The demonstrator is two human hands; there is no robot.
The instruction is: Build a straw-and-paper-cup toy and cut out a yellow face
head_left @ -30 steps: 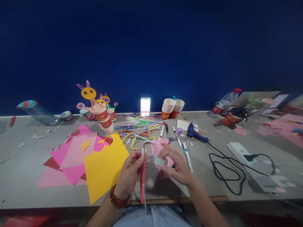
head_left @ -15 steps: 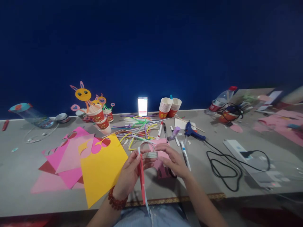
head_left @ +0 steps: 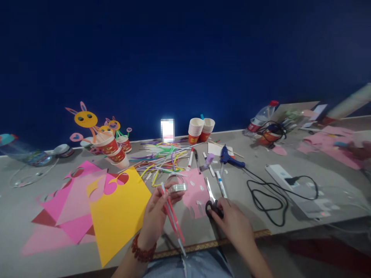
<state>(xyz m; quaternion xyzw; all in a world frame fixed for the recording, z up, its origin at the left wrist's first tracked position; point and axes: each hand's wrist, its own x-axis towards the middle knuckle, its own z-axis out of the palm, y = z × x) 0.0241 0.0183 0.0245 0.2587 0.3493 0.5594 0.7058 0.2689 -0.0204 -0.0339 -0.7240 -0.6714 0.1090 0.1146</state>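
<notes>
My left hand (head_left: 156, 212) is closed around thin red and white strips (head_left: 173, 222) that slant down toward my lap. A roll of clear tape (head_left: 178, 188) is held at the same fingers, its side facing right. Lower right of it, my right hand (head_left: 234, 222) has its fingers closed on the black handles of a pair of scissors (head_left: 213, 197). The scissors lie low on the table, blades pointing away from me. Between the hands is a pink paper sheet (head_left: 195, 185) with cut-outs and small white scraps on it.
Yellow paper (head_left: 118, 216) and pink sheets (head_left: 78, 193) lie left. Colourful thin sticks (head_left: 165, 158), markers (head_left: 222, 184) and stacked paper cups (head_left: 196, 131) are ahead. A blue glue gun (head_left: 232, 157), its cord and a power strip (head_left: 292, 191) are right. Decorated cups (head_left: 108, 143) stand back left.
My right hand has left the tape roll, moved down and right, and taken hold of the scissors' handles. My left hand keeps the strips and tape. The view has shifted rightward.
</notes>
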